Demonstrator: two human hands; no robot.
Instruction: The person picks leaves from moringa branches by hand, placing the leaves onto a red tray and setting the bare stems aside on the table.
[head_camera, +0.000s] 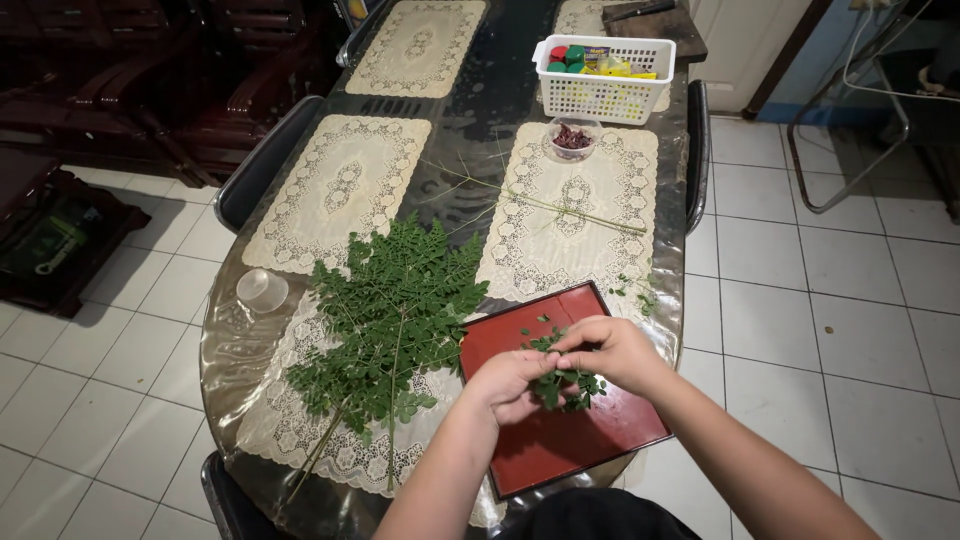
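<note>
Over a dark red square tray (590, 440) at the table's near edge, both my hands work a small sprig of green leaves (562, 385). My left hand (510, 385) grips the sprig from below. My right hand (612, 350) pinches its upper end, fingers closed on the leaves. A few loose leaflets (535, 325) lie on the tray just beyond my fingers. To the left of the tray a big pile of leafy green branches (390, 320) lies across a lace placemat (300, 430).
Bare stripped stems (560, 207) lie on the far right placemat. A small bowl of dark red bits (572, 138) and a white basket of coloured items (603, 75) stand behind it. A clear plastic cup (262, 290) is at the left edge. Chairs flank the glass-topped table.
</note>
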